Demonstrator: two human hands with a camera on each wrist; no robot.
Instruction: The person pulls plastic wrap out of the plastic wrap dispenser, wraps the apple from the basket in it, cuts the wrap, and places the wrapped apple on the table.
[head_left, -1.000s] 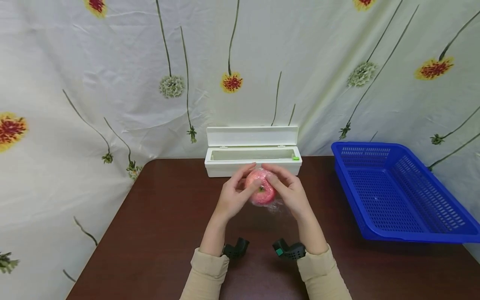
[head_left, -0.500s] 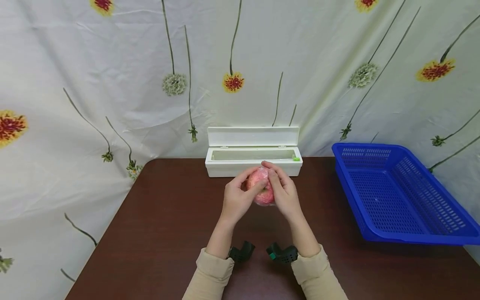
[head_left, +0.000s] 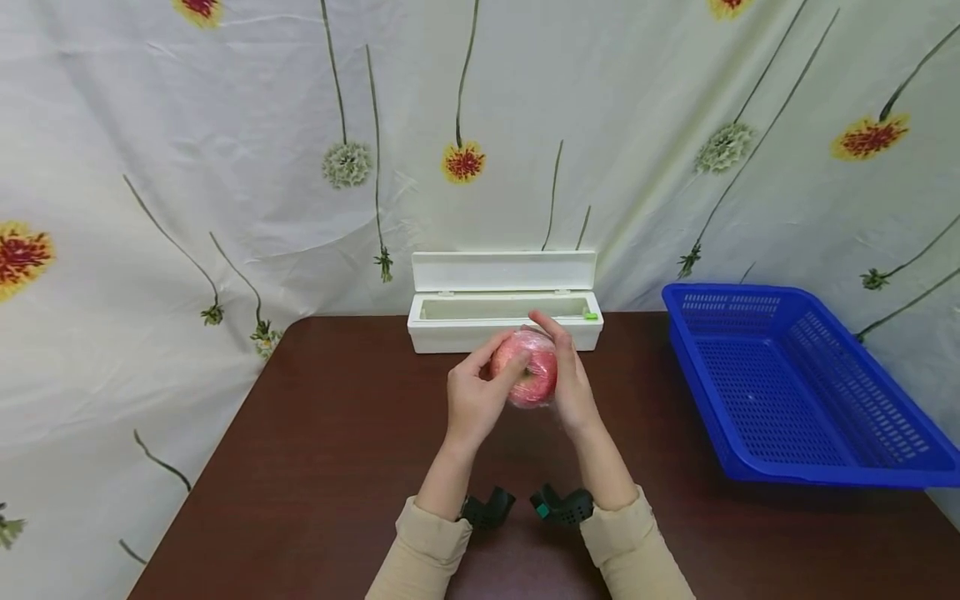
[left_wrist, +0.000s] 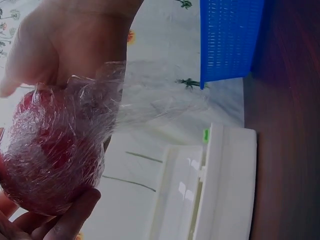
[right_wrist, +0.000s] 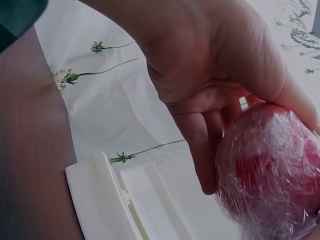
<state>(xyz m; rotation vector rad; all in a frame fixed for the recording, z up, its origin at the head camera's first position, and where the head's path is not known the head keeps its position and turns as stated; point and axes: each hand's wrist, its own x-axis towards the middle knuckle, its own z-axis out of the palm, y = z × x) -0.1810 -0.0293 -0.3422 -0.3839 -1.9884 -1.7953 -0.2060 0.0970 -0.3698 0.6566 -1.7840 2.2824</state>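
A red apple [head_left: 538, 382] wrapped in clear plastic film is held up in front of the white box. My left hand [head_left: 474, 402] grips its left side, thumb across the front near the stem hollow and fingers behind. My right hand [head_left: 576, 398] rests against the right side with the index finger stretched upward. In the left wrist view, a loose tail of film [left_wrist: 155, 105] trails from the wrapped apple [left_wrist: 50, 155] beside the right palm. The right wrist view shows the left hand's thumb and fingers around the apple [right_wrist: 272, 167].
Behind the hands stands a white film dispenser box [head_left: 502, 337], its lid [head_left: 504, 271] raised, with a green slider [head_left: 591, 317] at its right end. A blue plastic basket [head_left: 738, 462] stands to the right on the dark brown table [head_left: 330, 467]. A flowered curtain [head_left: 270, 100] hangs behind.
My right thumb, pressed on the apple's front before, has come off it, and the right index finger has straightened upward. The loose film at the apple's lower right no longer shows in the head view.
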